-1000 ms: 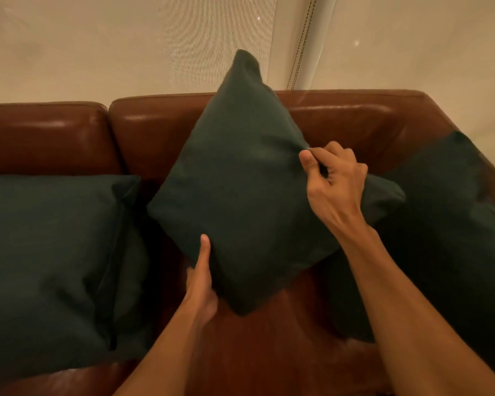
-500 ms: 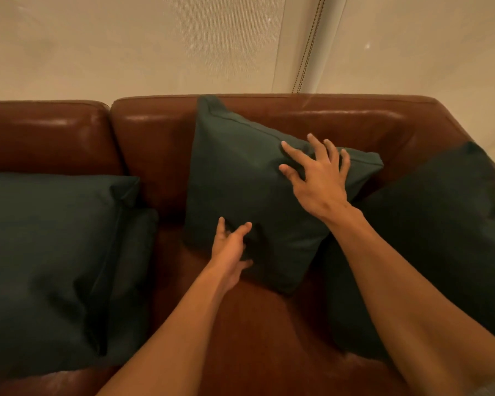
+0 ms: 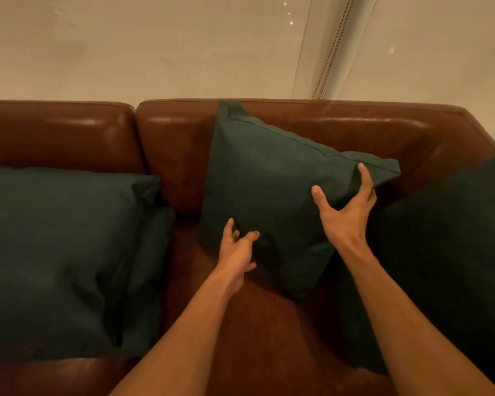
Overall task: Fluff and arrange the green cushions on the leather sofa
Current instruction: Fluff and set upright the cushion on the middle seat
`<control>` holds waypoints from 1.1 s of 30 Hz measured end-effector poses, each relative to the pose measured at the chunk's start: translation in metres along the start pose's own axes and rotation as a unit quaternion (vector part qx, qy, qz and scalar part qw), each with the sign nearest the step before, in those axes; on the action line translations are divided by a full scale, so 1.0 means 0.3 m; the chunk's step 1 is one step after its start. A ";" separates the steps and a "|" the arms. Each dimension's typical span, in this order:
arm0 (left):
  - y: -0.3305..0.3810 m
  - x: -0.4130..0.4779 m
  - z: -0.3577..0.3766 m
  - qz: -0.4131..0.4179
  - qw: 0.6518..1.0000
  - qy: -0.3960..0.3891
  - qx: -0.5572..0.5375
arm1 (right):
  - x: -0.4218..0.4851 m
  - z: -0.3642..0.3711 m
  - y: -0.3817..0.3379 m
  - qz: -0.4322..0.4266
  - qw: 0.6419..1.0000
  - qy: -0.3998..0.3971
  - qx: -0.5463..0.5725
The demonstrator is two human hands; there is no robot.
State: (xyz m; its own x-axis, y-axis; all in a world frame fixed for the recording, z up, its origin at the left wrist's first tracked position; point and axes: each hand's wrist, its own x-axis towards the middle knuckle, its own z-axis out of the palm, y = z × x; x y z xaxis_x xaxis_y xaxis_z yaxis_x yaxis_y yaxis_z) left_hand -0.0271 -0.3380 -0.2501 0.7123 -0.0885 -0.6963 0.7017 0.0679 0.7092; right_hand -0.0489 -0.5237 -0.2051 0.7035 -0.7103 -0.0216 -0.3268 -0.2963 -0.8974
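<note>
While propped on the brown leather sofa point(image 3: 269, 332), the middle green cushion point(image 3: 269, 190) is touched by both hands.

Head view. The cushion is seen leaning against the backrest, rotated so that one corner points down onto the seat and another up at the backrest's top edge. The right hand point(image 3: 346, 215) is laid on the cushion's right side, fingers point(image 3: 365, 178) spread wide and thumb set apart on the front face; whether any fingers are hooked behind the edge cannot be told. The left hand point(image 3: 237, 250) is placed at the cushion's lower left edge, its fingers loosely bent and parted, tips in contact with the fabric, nothing clasped. Two stacked green cushions point(image 3: 55, 247) are noted at the left on the seat, well apart from the middle one. A further green cushion point(image 3: 455, 252) is recorded at the right, just beside the middle one. A beaded cord point(image 3: 332, 52) is seen hanging before the pale wall behind.
</note>
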 end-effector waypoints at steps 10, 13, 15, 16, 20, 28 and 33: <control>-0.011 -0.035 -0.050 0.009 1.000 0.015 0.009 | 0.030 -0.057 0.051 -0.052 0.994 -0.083 -0.046; -0.007 -0.086 -0.067 0.010 1.000 0.019 0.021 | -0.031 -0.072 0.027 -0.018 0.995 -0.072 -0.064; -0.008 -0.123 -0.082 0.016 0.999 0.024 0.030 | -0.085 -0.074 0.018 -0.032 0.995 -0.038 -0.085; -0.005 -0.147 -0.090 0.020 0.999 0.026 0.033 | -0.115 -0.074 0.012 -0.049 0.994 -0.023 -0.095; 0.009 -0.246 -0.139 0.054 0.994 0.043 0.080 | -0.231 -0.049 -0.044 -0.069 0.992 -0.077 -0.066; 0.110 -0.475 -0.284 0.133 0.973 0.110 0.154 | -0.492 0.020 -0.217 -0.081 0.973 -0.216 -0.003; 0.201 -0.576 -0.382 0.166 0.951 0.133 0.225 | -0.612 0.027 -0.321 -0.069 0.961 -0.269 -0.005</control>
State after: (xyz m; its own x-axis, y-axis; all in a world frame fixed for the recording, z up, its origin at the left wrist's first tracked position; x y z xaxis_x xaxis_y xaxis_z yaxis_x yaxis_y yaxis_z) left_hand -0.1061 -0.2048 -0.0996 0.9141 0.1214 -0.3869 0.4025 -0.3881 0.8291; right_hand -0.1416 -0.3597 -0.1182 0.9644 -0.2308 -0.1294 -0.2103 -0.3720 -0.9041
